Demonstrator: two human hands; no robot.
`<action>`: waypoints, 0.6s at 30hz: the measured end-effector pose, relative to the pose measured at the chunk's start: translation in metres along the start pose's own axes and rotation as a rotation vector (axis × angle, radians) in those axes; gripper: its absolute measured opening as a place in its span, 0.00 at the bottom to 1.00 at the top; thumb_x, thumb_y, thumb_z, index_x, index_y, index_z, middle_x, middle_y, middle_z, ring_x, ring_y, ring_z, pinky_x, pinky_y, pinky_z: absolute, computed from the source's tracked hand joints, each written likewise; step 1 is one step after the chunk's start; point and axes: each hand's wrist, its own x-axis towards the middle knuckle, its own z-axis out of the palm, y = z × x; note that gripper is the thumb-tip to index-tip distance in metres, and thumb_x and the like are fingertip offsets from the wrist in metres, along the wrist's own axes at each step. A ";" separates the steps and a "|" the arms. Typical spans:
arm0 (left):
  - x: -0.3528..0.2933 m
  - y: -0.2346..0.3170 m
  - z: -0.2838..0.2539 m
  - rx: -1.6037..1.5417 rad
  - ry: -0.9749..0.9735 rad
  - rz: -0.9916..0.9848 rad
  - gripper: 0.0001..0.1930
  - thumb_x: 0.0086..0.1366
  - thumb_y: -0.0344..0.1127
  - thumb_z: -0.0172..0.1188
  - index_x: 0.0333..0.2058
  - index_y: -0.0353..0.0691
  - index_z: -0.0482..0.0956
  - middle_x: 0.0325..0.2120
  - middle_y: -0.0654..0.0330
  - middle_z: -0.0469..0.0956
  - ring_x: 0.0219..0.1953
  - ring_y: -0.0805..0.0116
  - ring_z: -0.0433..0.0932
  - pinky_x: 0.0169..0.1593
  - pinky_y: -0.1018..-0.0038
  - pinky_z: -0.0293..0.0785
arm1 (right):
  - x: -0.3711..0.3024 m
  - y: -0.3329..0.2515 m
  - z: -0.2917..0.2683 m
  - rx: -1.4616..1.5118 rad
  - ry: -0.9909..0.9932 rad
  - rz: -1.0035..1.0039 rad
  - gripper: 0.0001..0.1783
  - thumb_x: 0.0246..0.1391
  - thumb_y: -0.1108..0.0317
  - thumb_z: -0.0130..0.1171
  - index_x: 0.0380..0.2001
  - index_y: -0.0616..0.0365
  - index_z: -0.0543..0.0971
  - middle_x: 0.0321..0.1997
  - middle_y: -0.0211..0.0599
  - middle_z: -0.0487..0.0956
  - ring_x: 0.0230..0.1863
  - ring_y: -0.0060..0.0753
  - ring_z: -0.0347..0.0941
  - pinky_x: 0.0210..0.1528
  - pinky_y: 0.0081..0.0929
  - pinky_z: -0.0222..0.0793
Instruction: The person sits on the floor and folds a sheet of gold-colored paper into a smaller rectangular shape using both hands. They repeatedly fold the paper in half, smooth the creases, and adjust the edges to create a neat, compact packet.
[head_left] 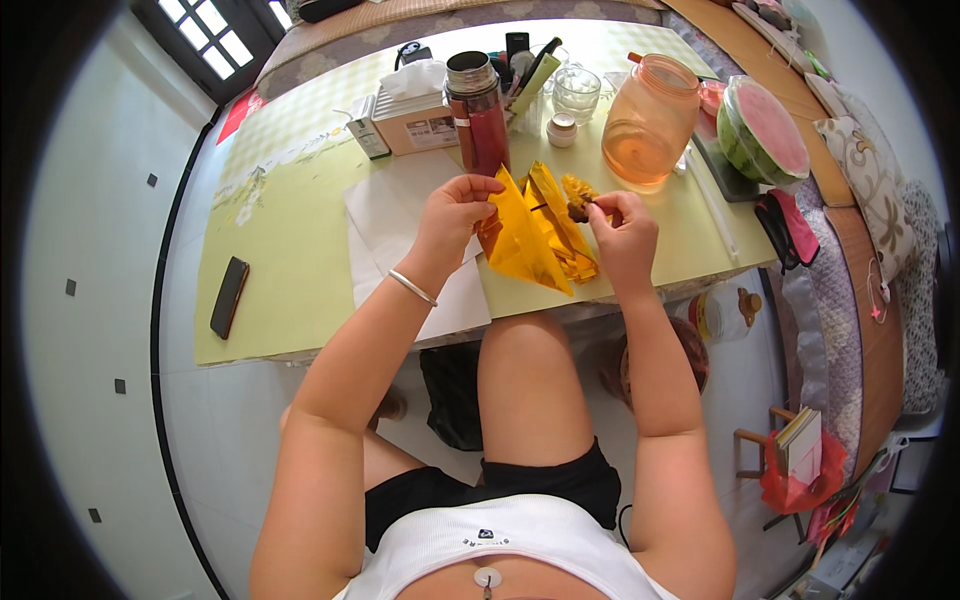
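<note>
My left hand [462, 212] is closed on the upper left edge of a shiny yellow packet [522, 240], between thumb and fingers. The packet stands creased and spread above the table's near edge, its folded right side gaping. Beside it, my right hand [626, 235] pinches a small, rough yellow-and-brown piece [580, 205] whose exact kind I cannot make out. This piece is just right of the packet's top. Under my left wrist lie white paper sheets [385, 235]. A dark red thermos [478, 125] without its lid stands just behind the packet.
A large jar of orange liquid [650, 120], a cut watermelon [757, 135] and a glass cup [576, 93] stand at the back right. A tissue box [412, 115] is left of the thermos. A dark phone [230, 297] lies at the table's left. Below are a black bag [452, 395] and jars.
</note>
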 end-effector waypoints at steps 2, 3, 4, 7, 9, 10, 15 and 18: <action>0.006 -0.001 0.005 0.001 -0.006 0.004 0.14 0.62 0.17 0.54 0.46 0.29 0.77 0.33 0.58 0.80 0.28 0.72 0.76 0.35 0.77 0.73 | 0.002 0.008 -0.007 -0.009 0.009 0.011 0.05 0.50 0.73 0.69 0.29 0.59 0.82 0.29 0.36 0.77 0.27 0.34 0.73 0.33 0.31 0.71; 0.009 -0.001 0.007 0.006 -0.024 0.010 0.14 0.63 0.18 0.55 0.47 0.31 0.78 0.34 0.59 0.80 0.30 0.72 0.77 0.37 0.77 0.74 | 0.002 0.012 -0.010 -0.023 -0.001 -0.006 0.05 0.50 0.73 0.69 0.29 0.59 0.81 0.30 0.36 0.78 0.28 0.35 0.74 0.33 0.32 0.71; 0.012 -0.001 0.008 0.011 -0.043 0.015 0.14 0.64 0.19 0.55 0.48 0.32 0.78 0.35 0.60 0.80 0.32 0.72 0.77 0.39 0.77 0.75 | 0.001 0.015 -0.011 -0.038 -0.011 -0.023 0.05 0.50 0.73 0.69 0.29 0.59 0.81 0.30 0.36 0.78 0.28 0.36 0.75 0.33 0.32 0.72; 0.022 0.000 0.022 0.030 -0.049 0.033 0.14 0.64 0.19 0.55 0.48 0.32 0.78 0.35 0.60 0.80 0.32 0.73 0.77 0.39 0.76 0.75 | -0.004 0.016 -0.015 -0.116 0.054 -0.118 0.05 0.49 0.73 0.69 0.29 0.59 0.81 0.31 0.37 0.79 0.31 0.39 0.77 0.35 0.33 0.73; 0.033 -0.004 0.032 0.040 -0.042 0.037 0.14 0.63 0.19 0.55 0.47 0.32 0.78 0.34 0.61 0.80 0.31 0.73 0.77 0.38 0.76 0.75 | -0.001 0.022 -0.021 -0.168 0.114 -0.145 0.06 0.49 0.73 0.69 0.29 0.58 0.81 0.32 0.37 0.79 0.32 0.42 0.78 0.36 0.34 0.75; 0.038 -0.006 0.036 0.045 -0.039 0.040 0.14 0.63 0.19 0.55 0.47 0.32 0.78 0.34 0.61 0.80 0.31 0.73 0.77 0.38 0.76 0.75 | 0.000 0.025 -0.024 -0.193 0.144 -0.159 0.06 0.49 0.73 0.69 0.29 0.58 0.81 0.32 0.37 0.80 0.33 0.43 0.79 0.37 0.35 0.75; 0.062 -0.030 0.038 0.147 -0.011 0.074 0.14 0.61 0.17 0.54 0.45 0.30 0.79 0.29 0.61 0.79 0.25 0.74 0.75 0.30 0.77 0.72 | -0.005 0.031 -0.033 -0.316 0.016 -0.134 0.07 0.50 0.71 0.69 0.34 0.57 0.82 0.35 0.38 0.80 0.42 0.45 0.78 0.45 0.39 0.75; 0.072 -0.047 0.029 0.318 0.046 0.148 0.13 0.59 0.17 0.54 0.42 0.31 0.81 0.29 0.61 0.80 0.24 0.74 0.75 0.28 0.76 0.72 | -0.009 0.024 -0.030 -0.334 0.008 -0.204 0.10 0.53 0.72 0.65 0.40 0.58 0.82 0.43 0.41 0.81 0.49 0.49 0.76 0.52 0.42 0.72</action>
